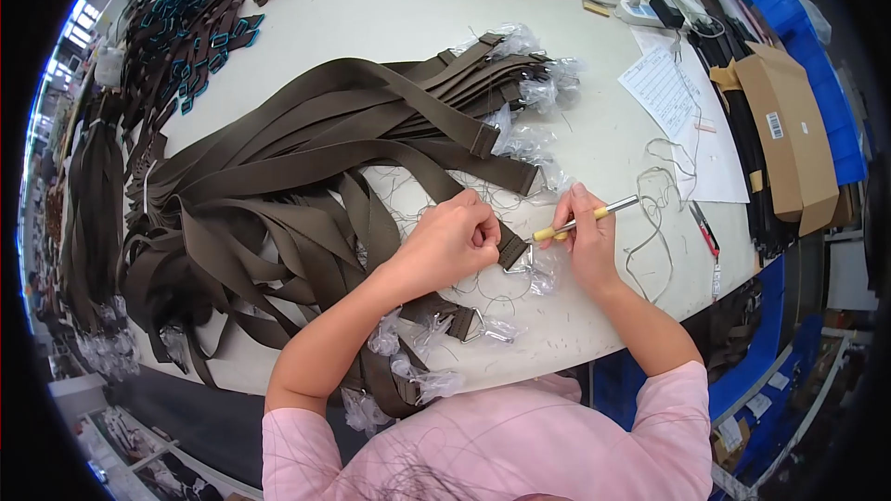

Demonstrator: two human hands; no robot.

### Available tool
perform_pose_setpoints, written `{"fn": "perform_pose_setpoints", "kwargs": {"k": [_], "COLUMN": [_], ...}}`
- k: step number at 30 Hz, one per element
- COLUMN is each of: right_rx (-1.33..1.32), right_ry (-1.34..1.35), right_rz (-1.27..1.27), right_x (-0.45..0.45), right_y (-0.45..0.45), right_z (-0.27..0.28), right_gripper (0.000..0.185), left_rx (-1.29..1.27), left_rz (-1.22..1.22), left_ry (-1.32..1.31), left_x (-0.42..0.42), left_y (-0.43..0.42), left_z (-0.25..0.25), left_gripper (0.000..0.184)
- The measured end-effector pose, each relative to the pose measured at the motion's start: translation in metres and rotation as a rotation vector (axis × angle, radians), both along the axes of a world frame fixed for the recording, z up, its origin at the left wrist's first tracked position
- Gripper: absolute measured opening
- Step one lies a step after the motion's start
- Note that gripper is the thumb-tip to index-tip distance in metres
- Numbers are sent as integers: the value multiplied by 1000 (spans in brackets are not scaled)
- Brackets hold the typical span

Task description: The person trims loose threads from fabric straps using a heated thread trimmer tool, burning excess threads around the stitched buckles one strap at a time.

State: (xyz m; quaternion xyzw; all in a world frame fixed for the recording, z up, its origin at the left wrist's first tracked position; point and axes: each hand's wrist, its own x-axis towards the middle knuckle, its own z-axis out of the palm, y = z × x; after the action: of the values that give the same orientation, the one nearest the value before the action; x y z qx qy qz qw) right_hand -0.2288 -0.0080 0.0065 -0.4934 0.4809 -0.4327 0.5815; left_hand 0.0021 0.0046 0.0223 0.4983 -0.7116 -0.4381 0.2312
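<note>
1. Head view: the right hand [585, 234] is clamped on a pen-like tool [620, 205], silver with yellow parts, its tip pointing at a strap [513, 247] end
2. The left hand [459, 235] has its fingers curled together over that strap, just short of the end; I cannot tell what they pinch
3. The strap's end lies between the two hands on the pale counter [436, 5], with a metal ring [523, 262] and clear plastic [544, 280] beside it
4. A big pile of brown straps [297, 130] spreads left and beyond the hands, many ends in plastic; loose threads [394, 187] lie among them
5. Right of the pile are printed paper [657, 88], a red-handled cutter [703, 228] and an open carton [787, 134]
6. At the far left, more straps [209, 51] carry blue-edged buckles [220, 40]
</note>
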Motion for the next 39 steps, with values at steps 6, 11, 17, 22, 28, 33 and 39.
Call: {"fn": "perform_pose_setpoints", "kwargs": {"k": [6, 11, 17, 22, 28, 33, 39], "right_rx": [30, 55, 65, 74, 69, 62, 50], "right_ry": [-73, -47, -27, -10, -6, 25, 24], "right_rz": [-25, -6, 34, 61, 60, 76, 88], "right_x": [-7, -6, -4, -3, -2, -1, -2], "right_y": [-10, -11, -8, -8, -7, -7, -8], "right_z": [0, 1, -1, -5, -6, -1, -3], "right_gripper": [49, 48, 46, 46, 43, 43, 42], "left_rx": [-184, -506, -455, -396, -372, -359, -370], "left_rz": [43, -134, -69, -38, -27, -20, -25], "left_ry": [9, -212, -110, -34, -16, -11, -7], "left_x": [-16, -28, -25, -23, -23, -22, -22], "left_y": [11, 15, 6, 4, 4, 4, 4], "left_z": [7, -5, -12, -6, -8, -8, -9], "left_gripper": [19, 19, 10, 8, 8, 7, 10]}}
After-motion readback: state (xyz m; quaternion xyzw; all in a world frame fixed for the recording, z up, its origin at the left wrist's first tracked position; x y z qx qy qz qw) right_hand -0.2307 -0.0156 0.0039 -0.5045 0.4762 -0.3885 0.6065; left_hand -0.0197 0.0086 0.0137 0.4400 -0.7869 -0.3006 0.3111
